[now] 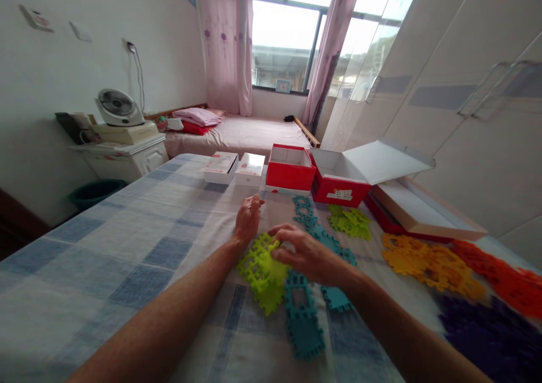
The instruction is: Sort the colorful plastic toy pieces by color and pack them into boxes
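Our right hand [302, 250] pinches lime pieces [266, 276]; can't tell left hand's [248, 219] grip; orange pieces [436, 264] lie unboxed; red box [290, 175] open.

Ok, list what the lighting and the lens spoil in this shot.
Head view: the metal-framed window is blown out to white; wide-angle stretch makes the tall pale wardrobe lean; the dark purple toothed pieces smear into a dim mass at the lower right; the bare right hand looks soft, its finger outlines slightly blurred.
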`<state>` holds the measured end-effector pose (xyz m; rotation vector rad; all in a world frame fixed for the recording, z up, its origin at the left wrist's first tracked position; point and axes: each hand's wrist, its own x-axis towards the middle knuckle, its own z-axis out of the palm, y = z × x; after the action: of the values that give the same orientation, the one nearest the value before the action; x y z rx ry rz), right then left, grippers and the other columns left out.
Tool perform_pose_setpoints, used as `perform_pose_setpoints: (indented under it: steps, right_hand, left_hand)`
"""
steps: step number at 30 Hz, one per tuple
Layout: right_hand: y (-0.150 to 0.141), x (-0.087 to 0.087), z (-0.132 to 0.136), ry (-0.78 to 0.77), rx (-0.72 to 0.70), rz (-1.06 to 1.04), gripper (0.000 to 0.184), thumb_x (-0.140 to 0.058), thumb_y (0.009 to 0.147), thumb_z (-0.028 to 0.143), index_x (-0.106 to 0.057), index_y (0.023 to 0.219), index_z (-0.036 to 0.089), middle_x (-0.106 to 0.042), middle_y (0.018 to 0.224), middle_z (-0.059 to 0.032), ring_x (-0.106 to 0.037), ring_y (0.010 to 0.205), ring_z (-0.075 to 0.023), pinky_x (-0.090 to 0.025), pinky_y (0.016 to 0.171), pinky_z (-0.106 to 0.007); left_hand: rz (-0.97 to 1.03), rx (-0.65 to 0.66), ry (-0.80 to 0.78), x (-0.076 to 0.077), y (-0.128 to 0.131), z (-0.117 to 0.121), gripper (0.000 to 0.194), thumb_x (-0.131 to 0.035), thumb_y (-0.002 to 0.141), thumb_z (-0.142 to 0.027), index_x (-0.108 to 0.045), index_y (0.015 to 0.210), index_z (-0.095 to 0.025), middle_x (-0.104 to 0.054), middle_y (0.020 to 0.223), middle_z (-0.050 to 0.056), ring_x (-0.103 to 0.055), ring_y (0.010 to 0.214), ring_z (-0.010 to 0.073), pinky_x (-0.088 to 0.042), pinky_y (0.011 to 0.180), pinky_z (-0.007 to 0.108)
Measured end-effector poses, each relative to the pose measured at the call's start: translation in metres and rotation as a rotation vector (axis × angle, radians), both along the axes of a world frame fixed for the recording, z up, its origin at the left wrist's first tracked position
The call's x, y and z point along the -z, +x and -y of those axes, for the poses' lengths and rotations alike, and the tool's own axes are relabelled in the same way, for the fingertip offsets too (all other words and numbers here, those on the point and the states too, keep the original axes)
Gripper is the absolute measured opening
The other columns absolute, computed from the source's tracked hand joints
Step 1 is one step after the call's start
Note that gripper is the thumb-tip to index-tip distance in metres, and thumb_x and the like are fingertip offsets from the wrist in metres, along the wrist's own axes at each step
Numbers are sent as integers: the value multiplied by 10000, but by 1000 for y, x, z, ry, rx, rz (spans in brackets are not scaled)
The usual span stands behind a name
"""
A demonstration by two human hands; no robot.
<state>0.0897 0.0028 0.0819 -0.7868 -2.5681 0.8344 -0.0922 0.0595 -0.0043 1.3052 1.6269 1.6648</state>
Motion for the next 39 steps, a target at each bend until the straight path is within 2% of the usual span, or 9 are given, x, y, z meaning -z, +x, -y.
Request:
perform_pose_setpoints:
  steps: [5, 10, 13, 16, 22, 27, 32, 35, 39]
  right_hand:
    - [-22, 19, 8, 78, 46, 229, 198, -698, 710, 335, -626, 854, 219, -476, 1225, -94, -350, 1228, -327, -276, 966, -506]
    - [-25, 32, -6, 64, 9, 187, 389, -751, 632, 358, -581, 958, 231, -512, 1052, -48, -496, 960, -212, -386, 852, -383]
    - [-24, 31, -5, 86, 39, 96, 585, -751, 621, 285, -508, 1149, 216, -472, 1127, -72, -479, 1001, -204, -391, 891, -362]
    - [-24, 26, 2, 87, 62, 48, 617, -698, 672, 234, -468, 1241, 174, -470, 1127, -90, -465, 1050, -204, -386, 931, -337]
    - [-26, 22, 19, 1, 105, 143, 962, -761, 602, 333, -273, 1404, 122, -440, 1236, -157, -431, 1130, -290, -365, 970, -416]
    - [-27, 29, 23, 37, 62, 79, 728, -683, 662, 213, -370, 1314, 137, -520, 1184, -130, -488, 1089, -247, -396, 921, -356]
    - [-23, 18, 19, -22, 151, -38, 312, -666, 693, 209, -577, 992, 182, -610, 914, -26, -550, 846, -162, -414, 777, -277]
    - [-20, 7, 20, -140, 146, -46, 314, -682, 707, 300, -594, 989, 197, -597, 843, 3, -539, 766, -131, -407, 702, -246]
    - [-24, 11, 28, -118, 57, 88, 380, -708, 672, 341, -597, 1000, 184, -558, 1005, -46, -523, 863, -162, -413, 760, -274]
  left_hand:
    - [1, -7, 4, 0, 0, 0, 557, -251, 880, -584, -600, 898, -150, -647, 968, 117, -612, 870, 216, -476, 768, 352]
    - [10, -12, 5, 1, 0, -1, 556, -260, 878, -590, -609, 887, -157, -650, 931, 103, -618, 860, 212, -474, 785, 351]
    - [13, -14, 1, 1, -1, -2, 552, -263, 878, -588, -611, 888, -160, -652, 947, 106, -619, 863, 213, -475, 791, 353]
    - [13, -9, 1, 3, -2, -3, 547, -270, 878, -585, -615, 887, -160, -653, 958, 110, -619, 869, 215, -474, 797, 352]
    - [15, -7, 5, 5, -2, -5, 527, -274, 883, -570, -614, 886, -167, -653, 965, 105, -616, 890, 211, -471, 804, 349]
    - [13, -8, -1, 3, -2, -4, 546, -261, 882, -576, -604, 897, -152, -651, 971, 118, -618, 877, 215, -472, 791, 353]
    - [23, -9, 6, 2, -1, -1, 551, -260, 880, -584, -602, 897, -151, -651, 965, 112, -616, 879, 210, -472, 787, 345]
    - [33, -13, 5, 2, 0, -2, 560, -261, 872, -600, -600, 893, -154, -648, 966, 110, -612, 887, 208, -474, 773, 334]
    - [45, -10, -1, 1, 0, -1, 588, -260, 857, -628, -601, 887, -150, -648, 970, 113, -612, 878, 207, -481, 744, 325]
